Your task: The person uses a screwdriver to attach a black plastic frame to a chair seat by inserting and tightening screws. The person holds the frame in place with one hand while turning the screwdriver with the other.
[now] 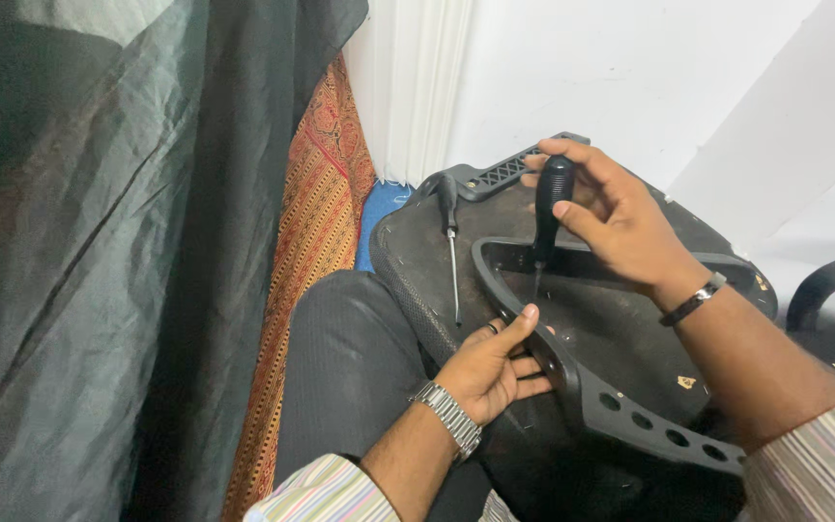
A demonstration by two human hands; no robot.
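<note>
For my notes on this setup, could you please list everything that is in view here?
chair seat: one, black, upside down on the person's lap
plastic bracket: one, black with holes, fixed across the seat's underside
screwdriver: one, black handle, upright with its tip on the seat
second screwdriver: one, black, lying loose on the seat's left part
curtain: one, dark grey, far left
patterned cloth: one, orange-red, beside the curtain
wall: white, behind
left hand: one, steadies the bracket's edge, metal watch on the wrist
right hand: one, grips the upright screwdriver's handle, dark wristband
</note>
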